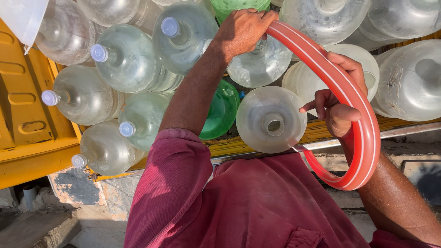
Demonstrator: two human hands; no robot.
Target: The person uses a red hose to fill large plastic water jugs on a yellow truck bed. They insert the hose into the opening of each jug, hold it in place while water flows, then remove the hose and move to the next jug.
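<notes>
- The left hand [243, 30] was stretched forward, fingers clenched around the red hose [349, 96] above an uncapped clear jug [262, 64].
- The right hand [337, 103] was raised, bent-wristed, fingers gripping the hose's curve beside another open jug [271, 120].

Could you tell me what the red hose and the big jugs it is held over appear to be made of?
The hose looks like soft, glossy plastic or rubber: it bends in a smooth loop between the left hand and the right hand. The jugs look like clear, scuffed hard plastic; you can see through them. One green jug seems tinted plastic.
</notes>
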